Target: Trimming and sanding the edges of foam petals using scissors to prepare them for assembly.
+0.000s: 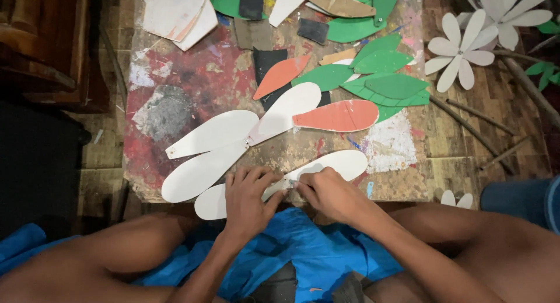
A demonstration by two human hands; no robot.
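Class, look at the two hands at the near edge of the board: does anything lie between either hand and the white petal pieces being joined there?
Nothing visible does. The left hand and right hand both rest directly on the two white petal pieces, meeting at the join. The other white petals and the orange petal lie farther up the paint-stained board, apart from the hands.

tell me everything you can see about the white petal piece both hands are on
The long white petal-shaped cutout looks like thin flat card or sheet. It lies flat along the near edge of the paint-stained wooden board, its rounded end pointing right. The left hand presses on its middle, hiding part of it, and the right hand pinches its narrow end. A second white cutout meets it under the left hand.
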